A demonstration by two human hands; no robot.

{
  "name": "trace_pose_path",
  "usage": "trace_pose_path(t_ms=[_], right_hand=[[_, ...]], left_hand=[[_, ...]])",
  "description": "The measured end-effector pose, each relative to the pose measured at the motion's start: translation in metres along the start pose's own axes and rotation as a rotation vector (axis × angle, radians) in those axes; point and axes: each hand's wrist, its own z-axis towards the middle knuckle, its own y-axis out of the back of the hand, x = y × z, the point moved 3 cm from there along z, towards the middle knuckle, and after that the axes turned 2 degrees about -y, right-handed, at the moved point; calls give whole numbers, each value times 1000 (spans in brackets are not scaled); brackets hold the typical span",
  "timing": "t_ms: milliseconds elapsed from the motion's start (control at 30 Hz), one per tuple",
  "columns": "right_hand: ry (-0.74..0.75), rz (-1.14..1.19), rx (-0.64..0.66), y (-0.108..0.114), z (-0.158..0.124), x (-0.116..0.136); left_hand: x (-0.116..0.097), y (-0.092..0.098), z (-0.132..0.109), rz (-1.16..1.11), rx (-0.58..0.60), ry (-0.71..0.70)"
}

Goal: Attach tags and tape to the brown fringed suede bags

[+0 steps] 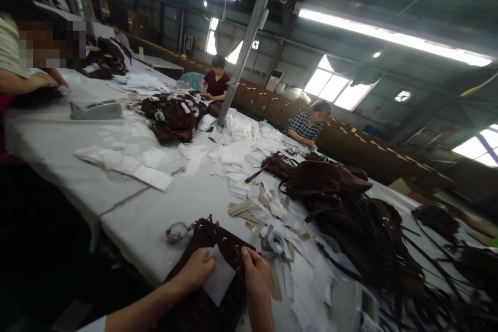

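Observation:
A dark brown bag (207,231) with brass-coloured eyelets lies in front of me at the near edge of the table. Between the thumb and fingers of my left hand (197,270) is the edge of a white slip (219,279), which looks like paper or thin plastic and covers part of the bag. My right hand (256,271) pinches the bag near its eyelet rim; exactly which part sits between the fingertips is hidden. A wrapped ring-shaped bundle (178,232) rests on the table just left of the bag's top.
Brown bags with straps (330,187) are piled on the right, and another brown heap (175,116) lies farther back. Tan strips (264,199), a grey-white roll (274,243) and white sheets (132,166) are strewn about. A metal post (249,41) rises mid-table. Several people sit or stand around it.

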Motion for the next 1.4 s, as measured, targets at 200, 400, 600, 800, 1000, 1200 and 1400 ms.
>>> trace_pose_path(t_ms=[200,400,600,800,1000,1200,1400], right_hand=[[173,-261,-33,-28,-38,-2],[276,-416,-61,-19,-61,-22],[111,-323,-135,-4,-61,-31],[132,-301,-124,-16,-63,-16],[411,-487,-280,-21,-66,-18],[770,-806,-349,-41,-74,-40],[862,-934,-377,-50,-66,-52]], left_hand=[[1,-6,1,-139,26,41],[-5,-7,-5,-310,66,92],[-7,-11,-12,-300,105,163],[-6,-14,-13,-253,64,120],[-4,-14,-11,-167,33,66],[9,-7,-9,190,-166,-171],[10,-9,-12,94,-177,-155]])
